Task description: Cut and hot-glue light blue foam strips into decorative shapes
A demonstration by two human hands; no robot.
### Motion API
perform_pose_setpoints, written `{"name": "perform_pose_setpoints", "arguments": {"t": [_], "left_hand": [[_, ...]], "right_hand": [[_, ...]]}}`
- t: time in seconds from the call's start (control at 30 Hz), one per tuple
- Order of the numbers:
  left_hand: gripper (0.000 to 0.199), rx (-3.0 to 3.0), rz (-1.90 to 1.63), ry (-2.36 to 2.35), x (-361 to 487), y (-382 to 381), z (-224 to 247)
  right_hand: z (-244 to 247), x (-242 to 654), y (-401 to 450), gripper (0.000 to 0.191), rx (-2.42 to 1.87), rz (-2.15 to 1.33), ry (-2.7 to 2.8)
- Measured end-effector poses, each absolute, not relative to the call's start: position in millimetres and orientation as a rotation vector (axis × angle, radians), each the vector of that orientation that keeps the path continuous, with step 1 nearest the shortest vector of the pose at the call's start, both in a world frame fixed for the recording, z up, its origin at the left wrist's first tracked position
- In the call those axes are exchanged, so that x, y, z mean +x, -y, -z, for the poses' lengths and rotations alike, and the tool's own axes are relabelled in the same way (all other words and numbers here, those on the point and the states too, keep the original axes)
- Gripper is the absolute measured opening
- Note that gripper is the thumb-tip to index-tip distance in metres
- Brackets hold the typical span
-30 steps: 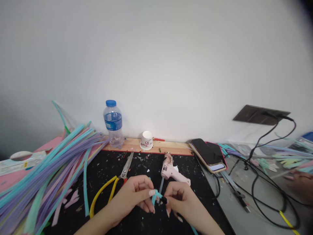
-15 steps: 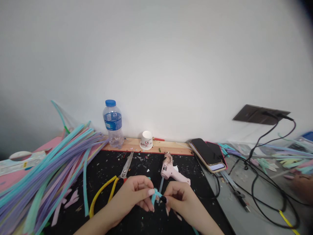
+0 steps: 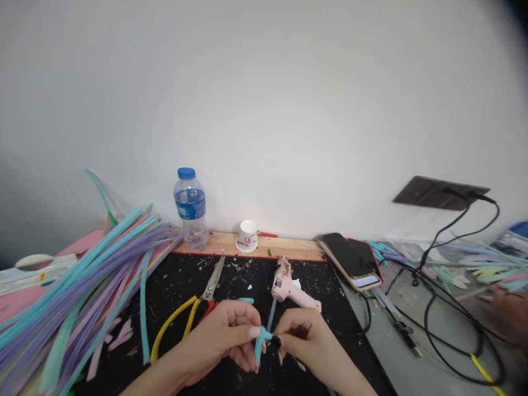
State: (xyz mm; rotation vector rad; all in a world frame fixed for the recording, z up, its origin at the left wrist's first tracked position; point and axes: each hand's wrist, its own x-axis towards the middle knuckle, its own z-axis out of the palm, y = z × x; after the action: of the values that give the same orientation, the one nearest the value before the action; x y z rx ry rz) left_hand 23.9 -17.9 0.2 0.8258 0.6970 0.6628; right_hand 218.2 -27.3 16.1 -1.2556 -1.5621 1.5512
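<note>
Between my two hands is a short, bent turquoise pipe cleaner, just above the black mat. My left hand pinches it at its bend between thumb and fingers, with one end hanging down. My right hand pinches its other end, close to a dark thumbnail. Behind my right hand lies a pink glue gun with a glue stick poking out of it. Scissors with yellow and red handles rest beyond my left hand. A small turquoise piece lies just behind my left fingers.
A large bundle of pastel pipe cleaners spreads on the left. Along the back stand a water bottle and a paper cup. Phones and black cables lie on the right, where another person's hand shows at the edge.
My left hand has shifted slightly left and down, uncovering more of the small turquoise piece and the red scissor handle. Both hands keep their pinch on the pipe cleaner.
</note>
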Motion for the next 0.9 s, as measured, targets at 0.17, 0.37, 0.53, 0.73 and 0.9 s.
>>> {"name": "perform_pose_setpoints", "arguments": {"t": [0.17, 0.37, 0.53, 0.73, 0.9], "left_hand": [[0.019, 0.788, -0.630, -0.641, 23, 18, -4], [0.022, 0.735, -0.567, -0.551, 25, 22, -5], [0.023, 0.727, -0.534, -0.526, 26, 26, -3], [0.023, 0.789, -0.588, -0.605, 26, 23, -7], [0.019, 0.885, -0.747, -0.730, 26, 15, -2]], "right_hand": [[-12, 220, 27, 0.016, -1.220, -1.615, 1.539], [-6, 218, 29, 0.017, -1.146, -1.694, 1.455], [-5, 214, 32, 0.019, -1.129, -1.707, 1.447], [-8, 213, 30, 0.018, -1.156, -1.703, 1.423], [-14, 213, 25, 0.019, -1.204, -1.584, 1.422]]}}
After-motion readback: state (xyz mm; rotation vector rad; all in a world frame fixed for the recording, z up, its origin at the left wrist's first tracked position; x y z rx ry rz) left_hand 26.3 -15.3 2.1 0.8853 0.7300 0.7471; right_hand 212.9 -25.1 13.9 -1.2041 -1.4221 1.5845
